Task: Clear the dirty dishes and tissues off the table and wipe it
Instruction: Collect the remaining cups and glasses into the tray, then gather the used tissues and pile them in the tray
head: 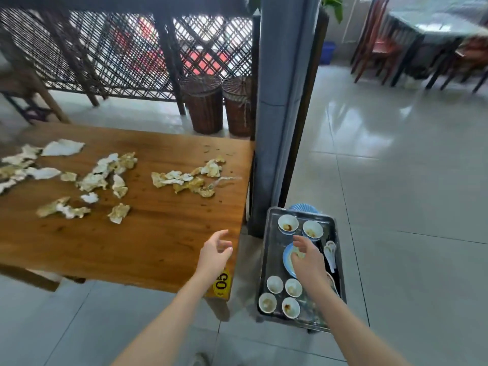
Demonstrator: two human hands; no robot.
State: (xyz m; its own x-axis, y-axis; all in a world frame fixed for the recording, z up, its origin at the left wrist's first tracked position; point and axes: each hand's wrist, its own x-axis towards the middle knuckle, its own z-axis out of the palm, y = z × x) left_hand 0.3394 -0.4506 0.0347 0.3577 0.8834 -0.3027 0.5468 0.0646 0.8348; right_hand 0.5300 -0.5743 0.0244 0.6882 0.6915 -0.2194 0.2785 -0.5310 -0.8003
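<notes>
Dirty dishes (274,284) sit off the table (163,233). Small stained bowls (287,224) are ranged at the near and far ends of the metal tray (264,273), with a blue plate (287,261) at its middle and white spoons (330,253) along its right rim. By the look of it, the crockery half of your job is done. Your right hand (307,256) hovers over the blue plate, fingers loose and spread, gripping nothing. Your left hand (215,253) hangs above the table's near right corner, just past the yellow number tag (221,283) on its edge, relaxed and empty, seemingly placed to reach for the litter. Soiled tissues (184,182) lie scattered from the table's middle to its left edge, with crumbs (211,149) toward the far right corner. These look like your next job, then the wipe. Beyond the far edge stand two wicker baskets (204,107).
</notes>
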